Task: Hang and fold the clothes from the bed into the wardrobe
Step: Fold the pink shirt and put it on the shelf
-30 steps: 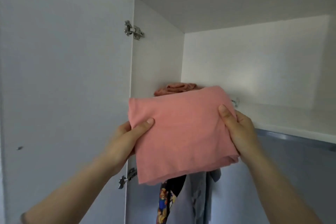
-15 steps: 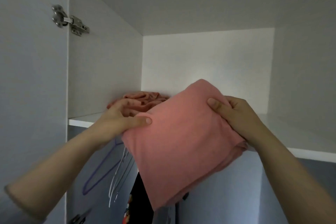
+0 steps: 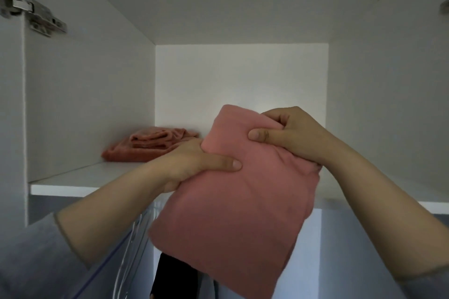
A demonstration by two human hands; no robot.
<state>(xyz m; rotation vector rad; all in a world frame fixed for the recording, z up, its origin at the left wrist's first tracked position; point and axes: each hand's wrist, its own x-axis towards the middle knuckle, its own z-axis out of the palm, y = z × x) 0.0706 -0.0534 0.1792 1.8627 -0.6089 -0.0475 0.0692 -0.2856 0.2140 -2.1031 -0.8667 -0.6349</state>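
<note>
Between the left grip point(image 3: 199, 165) and right grip point(image 3: 291, 136), both clasping it, tilts a folded pink garment point(image 3: 230, 213). Beyond the left grip lies a pink pile point(image 3: 148, 147).

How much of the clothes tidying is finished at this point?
Done: a folded orange garment lies on the shelf. In hand: the left hand and right hand grip a folded pink garment at the shelf's front. Left: setting it down; the rest cannot be seen.
</note>
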